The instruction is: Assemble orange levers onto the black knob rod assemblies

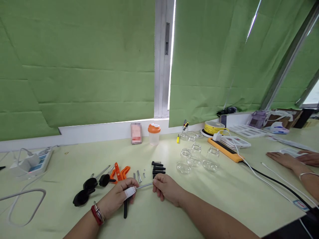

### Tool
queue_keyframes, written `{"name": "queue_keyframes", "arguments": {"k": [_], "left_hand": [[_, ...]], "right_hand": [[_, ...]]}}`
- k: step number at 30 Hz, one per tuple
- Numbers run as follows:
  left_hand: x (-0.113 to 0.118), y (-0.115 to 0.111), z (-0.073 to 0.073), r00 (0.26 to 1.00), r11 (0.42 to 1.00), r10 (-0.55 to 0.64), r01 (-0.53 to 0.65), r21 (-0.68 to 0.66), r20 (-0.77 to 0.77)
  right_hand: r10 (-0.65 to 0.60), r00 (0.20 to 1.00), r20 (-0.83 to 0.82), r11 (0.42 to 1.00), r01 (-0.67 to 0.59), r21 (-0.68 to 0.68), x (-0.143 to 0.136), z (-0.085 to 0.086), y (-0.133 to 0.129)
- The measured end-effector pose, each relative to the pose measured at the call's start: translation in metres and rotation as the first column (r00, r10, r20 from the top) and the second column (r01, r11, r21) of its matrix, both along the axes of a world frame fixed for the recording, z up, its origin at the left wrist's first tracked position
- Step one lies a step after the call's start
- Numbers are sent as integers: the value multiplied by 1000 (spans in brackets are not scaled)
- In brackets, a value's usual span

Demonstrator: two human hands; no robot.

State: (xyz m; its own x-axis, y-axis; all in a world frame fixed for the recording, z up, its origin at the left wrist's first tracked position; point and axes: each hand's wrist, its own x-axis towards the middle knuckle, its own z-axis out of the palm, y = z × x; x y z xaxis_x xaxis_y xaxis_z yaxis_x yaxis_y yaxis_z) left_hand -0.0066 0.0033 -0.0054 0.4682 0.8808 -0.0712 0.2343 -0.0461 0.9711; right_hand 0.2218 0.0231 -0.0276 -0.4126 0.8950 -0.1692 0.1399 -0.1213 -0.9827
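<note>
A thin metal rod [145, 186] spans the gap between my two hands. Its left end is in my left hand [122, 194], whose thumb wears a white wrap; a black handle [125, 209] sticks out below those fingers. My right hand [165, 188] pinches the rod's right end. Just beyond my hands lie silver bolts [139, 176], tiny metal pieces [144, 173] and several black parts with springs [159, 168]. Orange clamp pieces [118, 171] and black pieces with metal rods [90, 183] rest left of them.
A cup with an orange lid [154, 134] stands near the wall. Glass jars [195, 155] stand to the right, beside an orange power strip [225, 150] with cables. A white power strip [41, 162] lies at left. Another person's hands [284, 159] rest at far right.
</note>
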Motion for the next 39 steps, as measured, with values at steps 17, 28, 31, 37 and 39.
{"name": "queue_keyframes", "arguments": {"k": [17,28,31,37,39], "left_hand": [[1,-1,0,1000,1000,10,-10,-7,-19],[0,0,-1,1000,1000,7,-7,5,0],[0,-1,0,1000,1000,15,-15,-6,-4],[1,-1,2,1000,1000,23,-23,-4,-14],[1,-1,2,1000,1000,21,-21,-2,-14]], "right_hand": [[19,996,-88,1000,-19,4,1,-4,2],[18,998,-60,1000,-18,10,0,-6,2],[19,999,-49,1000,-18,14,1,-8,3],[9,999,-41,1000,-9,13,0,-8,2],[5,999,-40,1000,-4,12,-1,-6,2]]}}
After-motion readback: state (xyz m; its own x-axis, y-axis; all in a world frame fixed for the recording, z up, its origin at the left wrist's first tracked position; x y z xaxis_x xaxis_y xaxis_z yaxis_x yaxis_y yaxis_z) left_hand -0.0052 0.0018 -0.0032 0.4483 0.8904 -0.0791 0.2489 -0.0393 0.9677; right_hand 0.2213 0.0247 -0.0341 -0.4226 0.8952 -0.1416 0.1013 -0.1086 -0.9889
